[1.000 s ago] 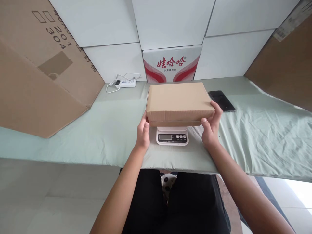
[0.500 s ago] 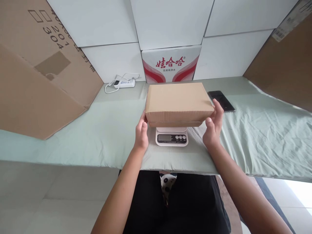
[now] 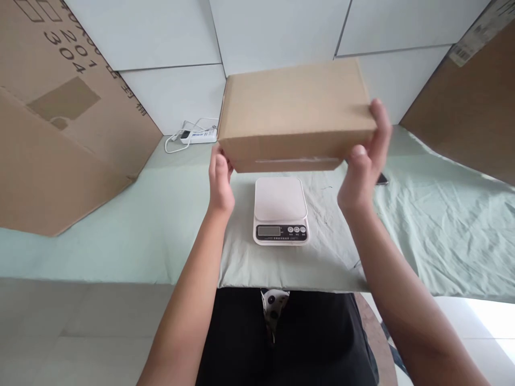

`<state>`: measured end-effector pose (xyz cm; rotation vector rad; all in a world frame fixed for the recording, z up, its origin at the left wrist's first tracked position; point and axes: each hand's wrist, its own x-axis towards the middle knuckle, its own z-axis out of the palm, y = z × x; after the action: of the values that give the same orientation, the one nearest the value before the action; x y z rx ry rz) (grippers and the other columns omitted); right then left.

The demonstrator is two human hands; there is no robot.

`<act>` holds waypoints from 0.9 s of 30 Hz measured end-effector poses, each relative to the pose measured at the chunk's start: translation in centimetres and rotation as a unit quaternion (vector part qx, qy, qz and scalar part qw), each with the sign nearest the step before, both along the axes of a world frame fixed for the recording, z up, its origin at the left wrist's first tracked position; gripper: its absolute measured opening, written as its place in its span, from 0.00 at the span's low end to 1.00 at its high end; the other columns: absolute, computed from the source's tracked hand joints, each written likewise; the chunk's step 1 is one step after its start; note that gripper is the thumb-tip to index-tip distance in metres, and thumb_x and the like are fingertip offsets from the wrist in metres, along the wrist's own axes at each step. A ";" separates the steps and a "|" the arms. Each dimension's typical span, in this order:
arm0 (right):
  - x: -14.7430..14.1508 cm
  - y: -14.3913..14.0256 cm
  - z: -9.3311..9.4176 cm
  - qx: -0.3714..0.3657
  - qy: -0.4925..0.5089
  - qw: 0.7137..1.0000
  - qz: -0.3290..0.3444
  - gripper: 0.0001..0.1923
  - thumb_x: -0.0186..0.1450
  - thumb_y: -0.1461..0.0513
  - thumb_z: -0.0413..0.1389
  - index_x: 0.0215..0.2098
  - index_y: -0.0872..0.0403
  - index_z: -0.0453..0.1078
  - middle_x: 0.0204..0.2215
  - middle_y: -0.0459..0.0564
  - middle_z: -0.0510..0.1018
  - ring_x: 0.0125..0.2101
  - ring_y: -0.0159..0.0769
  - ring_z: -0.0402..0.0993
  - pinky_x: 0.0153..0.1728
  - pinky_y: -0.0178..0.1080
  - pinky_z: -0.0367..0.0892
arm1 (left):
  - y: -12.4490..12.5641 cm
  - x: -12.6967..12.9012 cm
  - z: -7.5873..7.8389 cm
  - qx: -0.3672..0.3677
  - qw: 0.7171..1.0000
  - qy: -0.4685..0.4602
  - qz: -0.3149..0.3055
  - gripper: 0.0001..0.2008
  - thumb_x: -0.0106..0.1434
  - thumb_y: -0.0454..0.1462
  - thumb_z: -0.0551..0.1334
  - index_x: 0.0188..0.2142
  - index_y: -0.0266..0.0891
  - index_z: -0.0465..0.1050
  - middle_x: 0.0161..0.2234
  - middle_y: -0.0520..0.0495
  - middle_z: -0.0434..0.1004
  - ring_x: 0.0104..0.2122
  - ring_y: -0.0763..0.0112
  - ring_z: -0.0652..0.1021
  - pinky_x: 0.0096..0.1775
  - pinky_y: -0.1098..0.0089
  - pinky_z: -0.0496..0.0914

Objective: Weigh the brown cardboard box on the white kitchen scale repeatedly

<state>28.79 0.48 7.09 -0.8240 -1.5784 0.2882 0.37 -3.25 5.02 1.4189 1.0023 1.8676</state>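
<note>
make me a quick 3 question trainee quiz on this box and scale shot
1. True or false: the cardboard box rests on the kitchen scale.
2. Which hands grip the box? A) left only B) right only C) both
3. What white item lies by the wall, left of the box?

Key
1. False: it is held in the air above the scale.
2. C: left hand and right hand, one at each end.
3. A power strip.

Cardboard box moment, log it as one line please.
left hand: grip on cardboard box | right hand: grip on box | box: held above scale, apart | scale: on green cloth
</note>
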 end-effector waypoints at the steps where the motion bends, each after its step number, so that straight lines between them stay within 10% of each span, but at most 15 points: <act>1: -0.4 1.4 -0.3 -0.006 0.000 1.000 0.003 0.44 0.76 0.27 0.45 0.83 0.31 0.58 0.83 0.45 0.61 0.87 0.66 0.50 0.83 0.73 0.57 | 1.5 -0.1 -0.3 -0.007 1.000 -0.008 -0.001 0.43 0.67 0.78 0.58 0.64 0.55 0.81 0.65 0.42 0.84 0.77 0.41 0.74 0.74 0.49 0.73; 10: -0.7 7.7 -8.2 -0.101 0.040 0.993 0.043 0.51 0.71 0.26 0.50 0.83 0.36 0.56 0.85 0.48 0.59 0.87 0.60 0.48 0.86 0.73 0.49 | 7.4 -0.4 -6.6 -0.089 0.994 -0.060 -0.009 0.46 0.61 0.78 0.65 0.60 0.47 0.82 0.66 0.38 0.85 0.74 0.43 0.78 0.72 0.51 0.75; 27: -0.3 9.5 -10.5 -0.143 0.062 0.987 0.048 0.51 0.69 0.29 0.53 0.83 0.39 0.57 0.84 0.51 0.61 0.84 0.59 0.56 0.85 0.72 0.50 | 8.2 -0.2 -7.7 -0.135 0.986 -0.088 -0.033 0.47 0.57 0.80 0.66 0.55 0.47 0.82 0.67 0.36 0.85 0.76 0.42 0.76 0.75 0.48 0.73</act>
<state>28.48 10.00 -3.42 -0.9319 -1.4801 0.6362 0.19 4.99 -2.67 1.0954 1.0605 1.7023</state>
